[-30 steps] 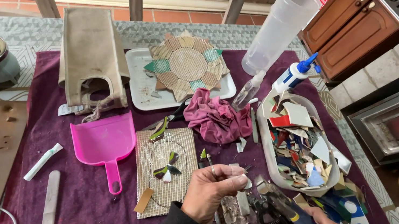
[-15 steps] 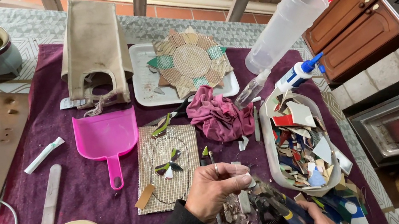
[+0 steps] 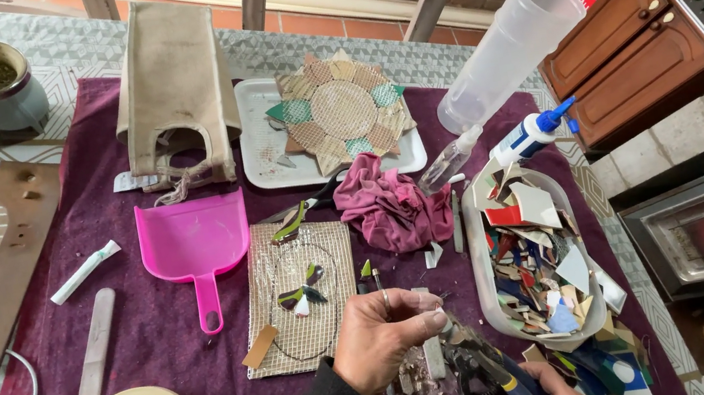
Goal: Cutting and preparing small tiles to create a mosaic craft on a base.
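From the head camera, the left hand [image 3: 388, 336] was pinching a small pale tile shard [image 3: 441, 324] just above the purple cloth [image 3: 157, 348]. The right hand [image 3: 548, 388] gripped dark-handled tile nippers [image 3: 484, 369] (jaws right at the shard), beside the white oval tray of broken tile pieces [image 3: 533, 264].

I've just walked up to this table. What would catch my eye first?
Probably the bright pink dustpan lying on the purple cloth near the table's middle. Behind it, a sunflower-shaped mosaic sits on a white tray, and to the right a tub of broken tile pieces brims with colour. At the near edge, the left hand pinches a small shard beside the right hand gripping nippers.
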